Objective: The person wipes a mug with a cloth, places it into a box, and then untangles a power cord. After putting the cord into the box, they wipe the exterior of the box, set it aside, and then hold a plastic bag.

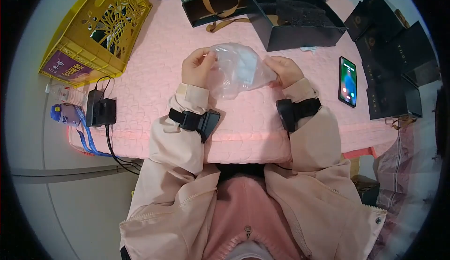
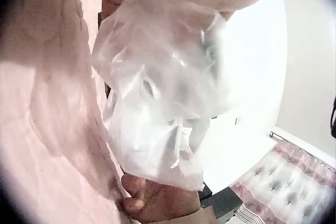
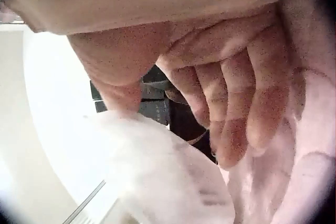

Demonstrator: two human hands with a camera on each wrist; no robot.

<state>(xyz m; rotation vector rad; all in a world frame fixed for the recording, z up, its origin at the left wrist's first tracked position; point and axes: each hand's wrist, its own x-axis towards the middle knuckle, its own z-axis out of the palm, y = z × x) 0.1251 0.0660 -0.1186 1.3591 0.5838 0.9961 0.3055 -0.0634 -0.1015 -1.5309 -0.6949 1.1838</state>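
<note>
A clear, crumpled plastic bag [image 1: 225, 75] is stretched between both hands above the pink quilted cover, with a pale blue-white item [image 1: 246, 68] showing through it. The left hand [image 1: 198, 68] pinches the bag's left edge between thumb and fingers. At its right edge, the right hand [image 1: 285, 71] grips the bag. Most of the left wrist view is filled by the bag [image 2: 157, 87], with the right hand [image 2: 160, 200] below it. In the right wrist view the right hand's fingers [image 3: 231, 92] curve beside the bag [image 3: 163, 176].
Dark boxes, one open [image 1: 300, 35] and one with brown ribbon [image 1: 197, 14], stand at the back. Dark bags [image 1: 384, 68] and a lit phone [image 1: 347, 82] are at the right. A yellow crate [image 1: 70, 49], black device [image 1: 101, 110] with cables and bottles [image 1: 70, 114] occupy the left.
</note>
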